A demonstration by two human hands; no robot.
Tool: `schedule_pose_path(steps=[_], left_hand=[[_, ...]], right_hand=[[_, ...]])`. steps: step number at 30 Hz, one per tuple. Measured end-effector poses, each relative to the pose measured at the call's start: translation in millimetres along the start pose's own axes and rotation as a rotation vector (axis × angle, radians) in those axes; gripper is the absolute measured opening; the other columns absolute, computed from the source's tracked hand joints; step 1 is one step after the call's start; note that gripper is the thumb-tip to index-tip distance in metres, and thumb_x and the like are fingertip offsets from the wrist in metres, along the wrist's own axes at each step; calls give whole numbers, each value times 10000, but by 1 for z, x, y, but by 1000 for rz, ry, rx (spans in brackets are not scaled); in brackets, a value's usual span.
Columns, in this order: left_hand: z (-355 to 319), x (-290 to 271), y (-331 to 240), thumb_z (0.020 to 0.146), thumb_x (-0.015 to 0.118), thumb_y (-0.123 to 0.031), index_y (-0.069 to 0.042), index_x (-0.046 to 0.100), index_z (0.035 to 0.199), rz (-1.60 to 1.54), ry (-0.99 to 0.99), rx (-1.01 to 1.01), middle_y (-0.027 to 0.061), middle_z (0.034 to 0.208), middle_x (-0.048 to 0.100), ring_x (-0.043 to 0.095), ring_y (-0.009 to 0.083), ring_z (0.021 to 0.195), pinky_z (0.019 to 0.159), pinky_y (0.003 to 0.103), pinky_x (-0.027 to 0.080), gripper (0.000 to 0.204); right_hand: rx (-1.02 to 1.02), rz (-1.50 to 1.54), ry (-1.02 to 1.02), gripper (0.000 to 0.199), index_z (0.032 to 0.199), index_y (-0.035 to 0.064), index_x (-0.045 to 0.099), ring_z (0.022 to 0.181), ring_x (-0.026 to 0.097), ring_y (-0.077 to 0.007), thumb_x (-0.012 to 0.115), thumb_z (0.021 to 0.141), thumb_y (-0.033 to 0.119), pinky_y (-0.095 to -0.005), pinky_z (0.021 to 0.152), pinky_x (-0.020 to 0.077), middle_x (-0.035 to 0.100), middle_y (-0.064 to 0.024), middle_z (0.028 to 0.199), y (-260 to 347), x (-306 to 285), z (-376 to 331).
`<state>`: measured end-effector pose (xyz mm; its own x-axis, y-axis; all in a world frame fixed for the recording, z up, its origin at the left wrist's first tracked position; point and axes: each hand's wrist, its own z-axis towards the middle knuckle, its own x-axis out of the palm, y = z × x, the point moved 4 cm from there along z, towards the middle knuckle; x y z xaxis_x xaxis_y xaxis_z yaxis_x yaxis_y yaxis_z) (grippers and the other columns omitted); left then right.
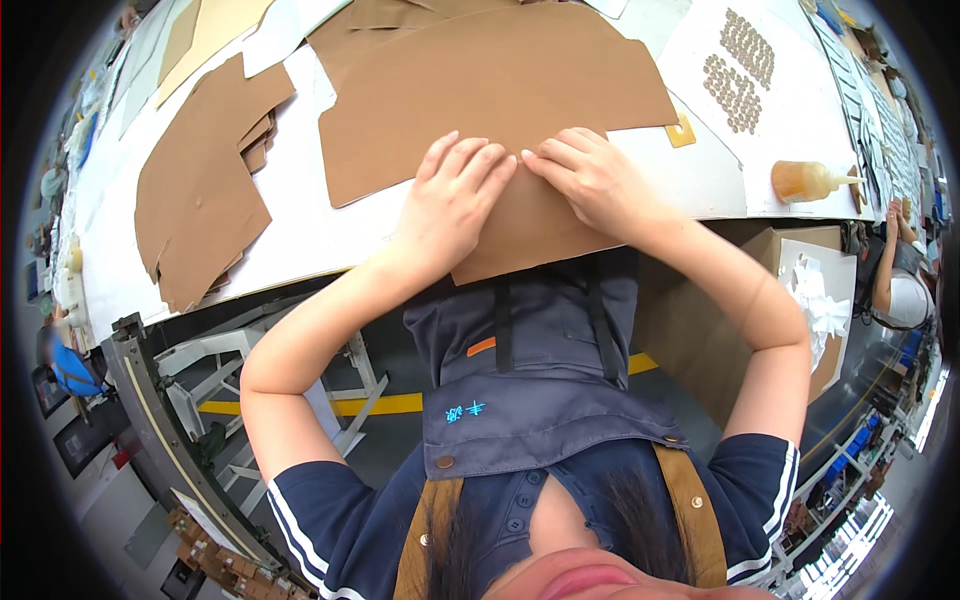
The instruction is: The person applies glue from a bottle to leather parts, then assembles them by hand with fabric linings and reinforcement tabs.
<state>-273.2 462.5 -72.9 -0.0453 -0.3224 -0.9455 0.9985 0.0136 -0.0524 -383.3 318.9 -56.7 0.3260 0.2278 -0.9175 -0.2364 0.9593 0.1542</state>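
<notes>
A large brown leather-like panel (490, 75) lies across the white table, its narrower near part (545, 225) reaching toward my body past the table's front edge. Both hands meet on it near its middle. My left hand (452, 205) is closed, with fingers bent over the panel and thumb and forefinger pinched together at its surface. Close beside it, my right hand (595, 185) has its fingers curled and pinched at the same spot. What lies right under the fingertips is too small to make out.
Stacked brown cut pieces (205, 190) lie at left. A bottle of amber liquid (805, 182) lies at right, below rows of small brown pieces (735, 95) on a white sheet. A small yellowish tab (681, 130) sits by the panel. A cardboard box (700, 300) stands under the table edge.
</notes>
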Motion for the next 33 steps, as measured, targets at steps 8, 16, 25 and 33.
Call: schedule_pose_path(steps=[8,16,25,33], left_hand=[[8,2,22,790,575,-7,-73,655,1213,-132,-34,137,62,1196,580,505,258,1239,1150,449,361,436],[1,-3,8,813,569,-53,-56,662,1212,-62,-33,83,60,1207,589,496,246,1270,1182,446,323,409],[9,3,-17,843,585,-128,-10,671,1146,224,-24,113,82,1174,620,517,244,1271,1202,450,308,337],[2,2,-9,828,576,-83,3,663,1165,35,-77,-1,85,1179,612,524,240,1265,1201,478,299,359]], right_hand=[[116,-206,-79,348,1046,-88,654,863,601,-247,626,733,62,-343,863,520,583,-114,890,38,17,4],[202,-137,-93,251,990,-60,666,876,612,-268,629,755,20,-355,850,521,607,-108,900,27,16,0],[223,-53,-147,259,1029,-53,666,895,613,-280,618,778,-14,-378,872,515,608,-112,900,22,13,-3],[168,-48,-118,258,1009,-60,672,878,607,-260,620,767,12,-373,876,517,600,-101,899,17,8,-2]])
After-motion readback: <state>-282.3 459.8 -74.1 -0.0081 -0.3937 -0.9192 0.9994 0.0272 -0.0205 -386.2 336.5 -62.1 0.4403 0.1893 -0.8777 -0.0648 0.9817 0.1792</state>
